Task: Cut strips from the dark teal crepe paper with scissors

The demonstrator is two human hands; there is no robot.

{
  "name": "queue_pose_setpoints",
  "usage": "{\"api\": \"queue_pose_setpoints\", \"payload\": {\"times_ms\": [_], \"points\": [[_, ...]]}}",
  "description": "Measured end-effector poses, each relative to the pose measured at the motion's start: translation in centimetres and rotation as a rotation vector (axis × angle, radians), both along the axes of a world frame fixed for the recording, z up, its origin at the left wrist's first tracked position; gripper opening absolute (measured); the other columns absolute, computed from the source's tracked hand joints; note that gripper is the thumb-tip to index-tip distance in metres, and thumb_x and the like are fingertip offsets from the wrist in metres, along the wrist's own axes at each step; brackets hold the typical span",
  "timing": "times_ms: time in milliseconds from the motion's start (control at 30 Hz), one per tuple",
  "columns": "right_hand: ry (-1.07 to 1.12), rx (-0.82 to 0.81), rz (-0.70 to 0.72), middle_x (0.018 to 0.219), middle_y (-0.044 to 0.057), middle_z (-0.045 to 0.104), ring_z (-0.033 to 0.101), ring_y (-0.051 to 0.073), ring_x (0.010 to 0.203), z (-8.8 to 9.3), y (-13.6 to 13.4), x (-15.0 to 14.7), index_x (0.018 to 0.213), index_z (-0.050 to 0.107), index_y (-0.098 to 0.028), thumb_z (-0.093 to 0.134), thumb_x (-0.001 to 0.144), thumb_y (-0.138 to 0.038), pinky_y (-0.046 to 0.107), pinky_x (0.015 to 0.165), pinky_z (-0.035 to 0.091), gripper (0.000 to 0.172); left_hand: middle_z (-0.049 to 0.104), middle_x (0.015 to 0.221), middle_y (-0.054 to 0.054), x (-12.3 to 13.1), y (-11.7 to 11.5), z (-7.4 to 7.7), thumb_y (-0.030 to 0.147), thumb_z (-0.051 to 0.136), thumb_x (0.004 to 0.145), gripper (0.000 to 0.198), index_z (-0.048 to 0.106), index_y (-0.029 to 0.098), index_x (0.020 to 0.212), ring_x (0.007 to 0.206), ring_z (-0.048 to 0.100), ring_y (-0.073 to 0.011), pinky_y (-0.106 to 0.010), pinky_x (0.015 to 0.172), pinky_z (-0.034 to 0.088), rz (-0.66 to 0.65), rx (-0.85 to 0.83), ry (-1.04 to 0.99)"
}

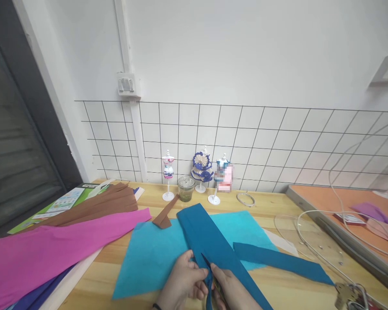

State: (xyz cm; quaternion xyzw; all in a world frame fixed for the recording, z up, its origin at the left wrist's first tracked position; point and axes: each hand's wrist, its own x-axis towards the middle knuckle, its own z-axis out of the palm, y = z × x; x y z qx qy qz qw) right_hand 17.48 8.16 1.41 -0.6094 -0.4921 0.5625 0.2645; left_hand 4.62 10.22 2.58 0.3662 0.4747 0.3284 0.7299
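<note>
Wooden table; dark blue strip is pinched by left hand fingers, scissors gripped by right hand just beside.

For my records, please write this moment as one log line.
left hand: holds dark blue paper strip | right hand: scissors, cutting strip

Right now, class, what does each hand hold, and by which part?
The left hand pinches the dark blue paper strip at its near end. The right hand holds scissors by the handles.
</note>
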Motion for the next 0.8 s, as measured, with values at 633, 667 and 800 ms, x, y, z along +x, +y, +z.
{"api": "queue_pose_setpoints", "payload": {"times_ms": [633, 667, 800], "points": [[0.014, 0.055, 0.003, 0.032, -0.004, 0.036, 0.032, 0.008, 0.028, -0.6, 0.4, 0.1, 0.052, 0.047, -0.020, 0.029, 0.080, -0.066, 0.021, 0.034, 0.024, 0.057, 0.055, 0.066, 0.006, 0.4, 1.1, -0.2, 0.023, 0.073, 0.064, 0.080, 0.023, 0.007, 0.124, 0.035, 0.054, -0.0111, -0.020, 0.033, 0.033, 0.208, -0.021, 0.077], [0.016, 0.059, 0.004, 0.033, -0.004, 0.037, 0.033, 0.009, 0.029, -0.6, 0.5, 0.1, 0.053, 0.047, -0.020, 0.029, 0.078, -0.067, 0.021, 0.034, 0.024, 0.057, 0.056, 0.068, 0.005, 0.3, 1.0, -0.2, 0.024, 0.074, 0.063, 0.082, 0.023, 0.007, 0.125, 0.034, 0.054, -0.0112, -0.021, 0.033, 0.033, 0.209, -0.026, 0.077], [0.018, 0.100, 0.006, 0.038, -0.003, 0.041, 0.038, 0.009, 0.035, -0.9, 0.9, 0.1, 0.056, 0.049, -0.019, 0.030, 0.072, -0.072, 0.021, 0.039, 0.029, 0.059, 0.057, 0.070, 0.003, 0.2, 0.9, 0.0, 0.030, 0.078, 0.058, 0.089, 0.023, 0.007, 0.125, 0.034, 0.054, -0.0120, -0.022, 0.033, 0.033, 0.201, -0.031, 0.073]]}}
